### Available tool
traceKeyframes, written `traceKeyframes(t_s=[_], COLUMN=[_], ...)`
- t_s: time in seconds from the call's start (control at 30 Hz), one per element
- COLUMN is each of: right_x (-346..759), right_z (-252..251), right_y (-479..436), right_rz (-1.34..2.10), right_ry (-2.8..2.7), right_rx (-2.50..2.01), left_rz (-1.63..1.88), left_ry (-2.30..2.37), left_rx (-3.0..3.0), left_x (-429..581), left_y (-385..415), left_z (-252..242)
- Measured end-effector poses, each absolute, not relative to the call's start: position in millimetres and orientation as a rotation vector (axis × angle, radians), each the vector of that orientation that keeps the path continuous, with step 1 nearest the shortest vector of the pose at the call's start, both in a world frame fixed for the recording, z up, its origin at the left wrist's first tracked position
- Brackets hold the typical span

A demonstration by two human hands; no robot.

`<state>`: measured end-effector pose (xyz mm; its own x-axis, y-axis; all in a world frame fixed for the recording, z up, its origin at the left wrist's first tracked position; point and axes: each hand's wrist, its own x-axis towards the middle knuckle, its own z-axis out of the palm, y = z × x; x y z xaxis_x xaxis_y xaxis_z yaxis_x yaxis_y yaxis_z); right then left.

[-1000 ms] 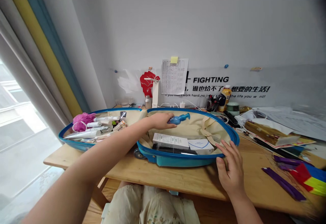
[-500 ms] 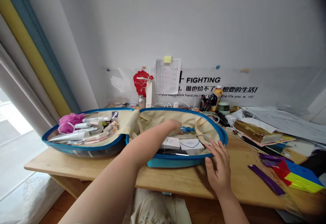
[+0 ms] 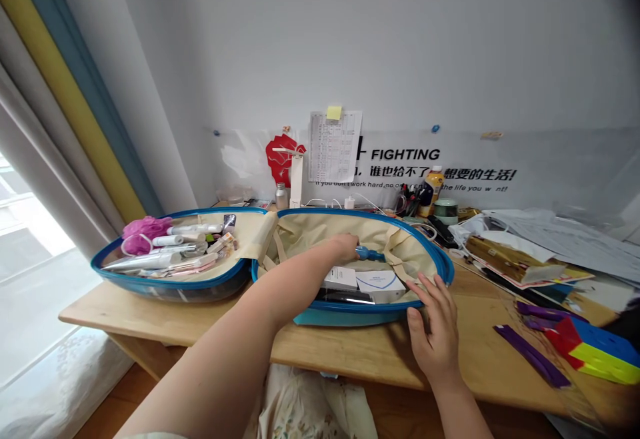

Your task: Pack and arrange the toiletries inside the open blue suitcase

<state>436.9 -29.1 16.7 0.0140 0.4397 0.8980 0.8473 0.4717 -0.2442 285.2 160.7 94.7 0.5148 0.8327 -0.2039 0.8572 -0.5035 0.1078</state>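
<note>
A blue suitcase with a beige lining lies open on the wooden desk. My left hand (image 3: 345,246) reaches over into its right half (image 3: 310,229), fingers closed at the left end of a blue bottle-like item (image 3: 371,254); the hand covers part of it. Below that item lie white boxes (image 3: 381,283) and a black flat object (image 3: 345,296). My right hand (image 3: 434,322) is open, fingertips on the suitcase's front right rim near a beige strap (image 3: 395,262). Toiletry tubes (image 3: 145,262) and a purple bath puff (image 3: 145,234) fill the left half (image 3: 170,282).
Papers (image 3: 560,239) and a gold box (image 3: 510,258) crowd the desk's right side, with a purple strip (image 3: 533,356) and a coloured puzzle cube (image 3: 595,349) nearer me. Behind the suitcase stand a white lamp (image 3: 297,182), a drink bottle (image 3: 431,189) and a green jar (image 3: 445,211).
The view has shifted a little, so the whole scene sits slightly further right. Both hands keep nearly the same places at the suitcase.
</note>
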Motion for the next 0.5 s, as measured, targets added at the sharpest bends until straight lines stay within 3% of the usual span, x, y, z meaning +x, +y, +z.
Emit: traceKeyframes(t_s=[0.3,0.5], right_x=[438,440], right_z=[17,15], right_y=[-27,-27], right_rz=[-0.482,-0.479], right_ry=[-1.618,-1.617], right_rx=[-1.126,-1.150], left_rz=[-0.061,0.068], left_ry=[1.391,1.493], left_rx=[2.430,2.407], left_x=[295,242], left_y=[140,162], left_z=[106,151])
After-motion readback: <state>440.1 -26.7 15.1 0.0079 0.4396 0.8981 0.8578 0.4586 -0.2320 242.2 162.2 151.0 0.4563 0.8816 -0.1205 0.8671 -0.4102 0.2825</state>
